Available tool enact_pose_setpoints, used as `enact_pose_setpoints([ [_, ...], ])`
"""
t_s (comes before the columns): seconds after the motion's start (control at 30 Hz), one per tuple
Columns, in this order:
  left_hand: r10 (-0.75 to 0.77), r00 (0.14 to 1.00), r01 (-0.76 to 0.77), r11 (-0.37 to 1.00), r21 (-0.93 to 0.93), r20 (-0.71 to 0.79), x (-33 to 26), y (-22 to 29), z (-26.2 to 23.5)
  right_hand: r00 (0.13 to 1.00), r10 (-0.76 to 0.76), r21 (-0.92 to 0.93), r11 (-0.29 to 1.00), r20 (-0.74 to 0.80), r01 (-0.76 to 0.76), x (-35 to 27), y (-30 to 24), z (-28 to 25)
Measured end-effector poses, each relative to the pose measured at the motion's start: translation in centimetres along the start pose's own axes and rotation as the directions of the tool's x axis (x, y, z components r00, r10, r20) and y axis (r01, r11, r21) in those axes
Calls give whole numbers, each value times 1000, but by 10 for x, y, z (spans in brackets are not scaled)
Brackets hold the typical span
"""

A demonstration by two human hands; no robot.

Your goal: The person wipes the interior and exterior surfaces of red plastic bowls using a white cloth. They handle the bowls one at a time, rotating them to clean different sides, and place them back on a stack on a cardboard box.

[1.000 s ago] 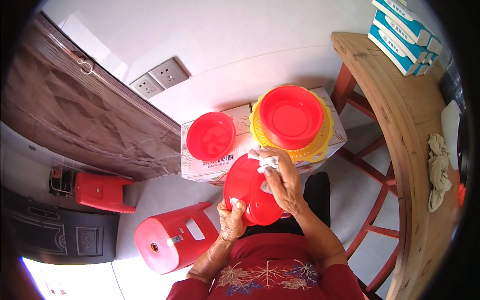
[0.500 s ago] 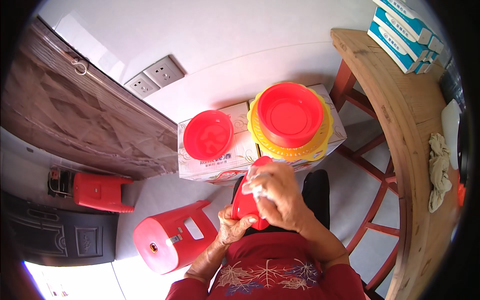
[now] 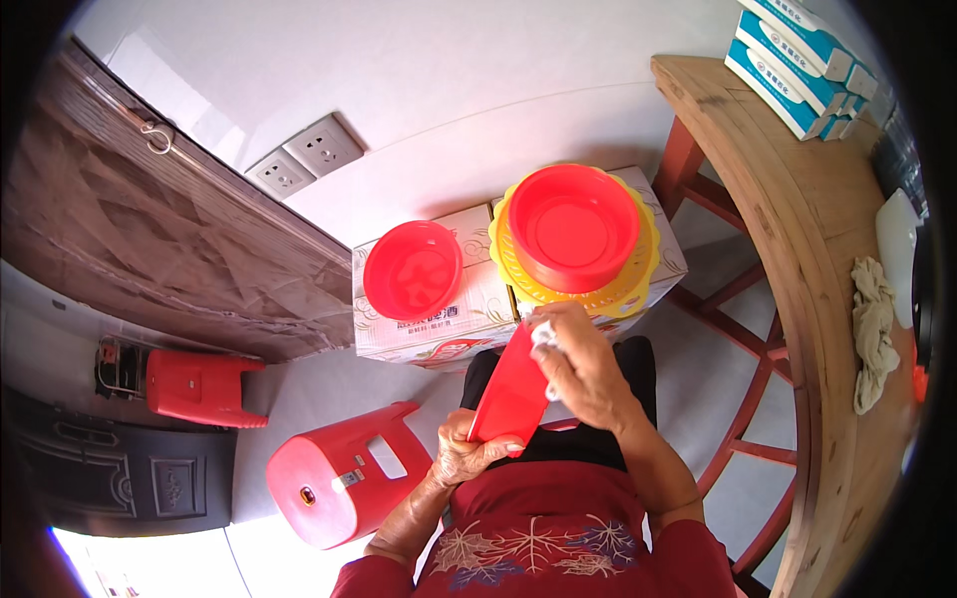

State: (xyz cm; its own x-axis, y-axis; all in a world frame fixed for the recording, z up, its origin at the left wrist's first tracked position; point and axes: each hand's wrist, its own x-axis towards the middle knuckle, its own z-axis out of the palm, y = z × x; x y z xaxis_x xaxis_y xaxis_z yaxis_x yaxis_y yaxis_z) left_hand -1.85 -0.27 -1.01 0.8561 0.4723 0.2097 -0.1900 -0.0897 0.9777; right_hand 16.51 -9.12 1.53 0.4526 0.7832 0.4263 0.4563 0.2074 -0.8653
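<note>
A red plastic basin (image 3: pixel 512 387) is tilted on its side above my lap. My left hand (image 3: pixel 469 448) grips its near rim, thumb on one side and fingers on the other. My right hand (image 3: pixel 586 374) is closed around a crumpled white cloth (image 3: pixel 545 351), pressed to the basin's far right edge. Beyond my knees, a red basin (image 3: pixel 414 269) rests on the left carton. Another red basin (image 3: pixel 573 228) stands in a yellow, scallop-edged basket (image 3: pixel 503 242) to its right.
Two patterned cartons (image 3: pixel 384 334) stand against the wall. To the left lies a red stool (image 3: pixel 309 488), with a second one (image 3: pixel 199 387) farther off. On the right, a curved wooden table (image 3: pixel 797 229) carries tissue boxes (image 3: pixel 783 85) and a beige rag (image 3: pixel 873 334).
My right hand has moved a little right and outward with the cloth, toward the basin's edge. The basin has turned in my left hand, showing a broader red face.
</note>
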Motion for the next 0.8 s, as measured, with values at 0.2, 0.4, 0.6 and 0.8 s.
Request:
enact_pose_setpoints([
  [0.2,53,996,-46,994,97,-75,-4,-12,-1,955,-273,-302,906,119,296,-23,-47,25],
  [0.4,95,992,-109,974,198,80,0,4,1,981,-186,-122,974,47,191,-2,-23,8],
  [0.6,176,969,-206,962,179,174,3,14,1,860,414,561,653,299,-509,9,11,-14],
  [0.8,-18,971,-12,992,125,238,-3,-2,-4,953,220,507,809,209,-297,10,29,-16],
])
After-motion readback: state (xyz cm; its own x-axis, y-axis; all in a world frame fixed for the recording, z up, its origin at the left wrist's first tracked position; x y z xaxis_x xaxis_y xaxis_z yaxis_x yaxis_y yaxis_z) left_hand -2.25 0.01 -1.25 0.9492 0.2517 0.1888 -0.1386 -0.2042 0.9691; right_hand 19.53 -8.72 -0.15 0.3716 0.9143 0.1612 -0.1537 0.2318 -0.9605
